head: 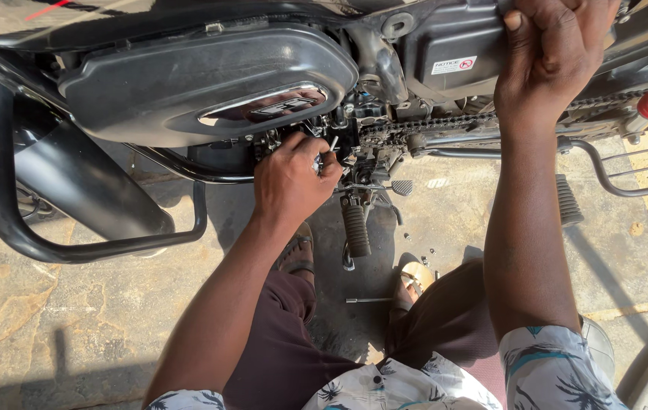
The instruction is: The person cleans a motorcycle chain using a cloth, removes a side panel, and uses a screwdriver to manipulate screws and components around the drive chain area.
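Head view, steeply down, close.

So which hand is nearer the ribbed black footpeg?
Left. The left hand works just above the footpeg, gripping a small metal tool. The right hand rests high on the black side cover.

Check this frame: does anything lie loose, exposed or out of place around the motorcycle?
Yes. The drive chain runs bare, with no cover over it where the left hand works. Small loose parts are scattered on the stone floor, and a thin metal tool lies between the person's feet.
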